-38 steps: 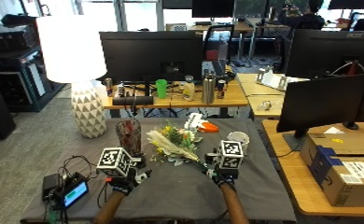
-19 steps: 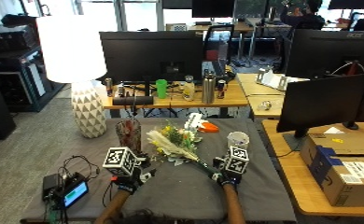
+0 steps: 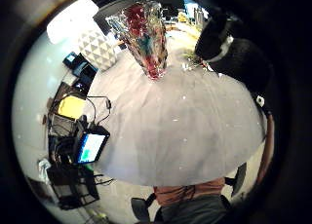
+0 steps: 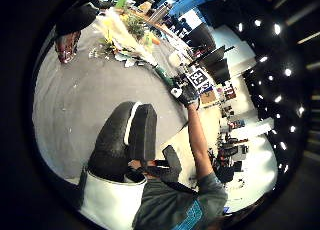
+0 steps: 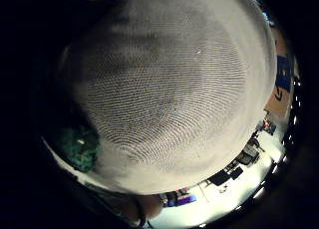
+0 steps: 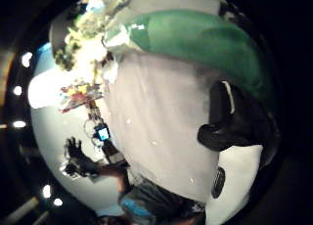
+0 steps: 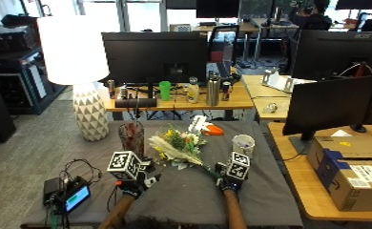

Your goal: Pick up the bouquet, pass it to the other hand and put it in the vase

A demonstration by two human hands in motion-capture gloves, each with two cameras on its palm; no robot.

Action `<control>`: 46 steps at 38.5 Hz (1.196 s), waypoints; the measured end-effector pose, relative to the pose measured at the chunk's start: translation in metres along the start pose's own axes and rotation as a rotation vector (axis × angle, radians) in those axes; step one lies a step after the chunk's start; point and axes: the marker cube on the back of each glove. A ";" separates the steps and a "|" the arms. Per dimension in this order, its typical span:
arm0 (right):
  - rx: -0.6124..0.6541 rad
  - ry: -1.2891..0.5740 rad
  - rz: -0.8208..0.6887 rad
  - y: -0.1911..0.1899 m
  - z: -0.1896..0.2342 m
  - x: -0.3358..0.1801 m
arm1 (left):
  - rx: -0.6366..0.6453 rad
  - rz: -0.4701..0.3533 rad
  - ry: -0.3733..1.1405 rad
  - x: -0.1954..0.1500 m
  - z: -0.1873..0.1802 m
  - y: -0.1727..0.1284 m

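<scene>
Right hand (image 7: 230,182) is at the green stem end of the bouquet (image 7: 176,149), which lies on the grey desk (image 7: 173,200); in the right thumb side palm view we see the green stem (image 6: 205,44) close against that palm, though we cannot tell whether the fingers are round it. Our left hand (image 7: 134,186) hovers over the desk, fingers relaxed and holding nothing. Just beyond it stands the vase (image 7: 132,138), beside the blooms. A white cup (image 7: 242,144) and a small screen (image 7: 76,198) sit further out
</scene>
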 end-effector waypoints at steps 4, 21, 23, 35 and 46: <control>0.091 0.065 0.018 -0.011 0.000 0.000 | -0.002 -0.006 0.010 -0.002 0.002 0.000; 0.384 0.079 -0.047 -0.077 0.032 0.003 | 0.018 -0.019 0.066 -0.014 0.001 0.001; 0.413 0.043 -0.059 -0.077 0.029 0.002 | 0.017 -0.018 0.078 -0.014 -0.001 0.000; 0.555 -0.280 -0.177 -0.015 -0.025 -0.033 | -0.009 0.025 0.248 0.015 -0.015 -0.014; 0.574 -0.706 -0.438 0.024 -0.054 -0.085 | -0.043 0.111 0.643 0.062 -0.034 -0.052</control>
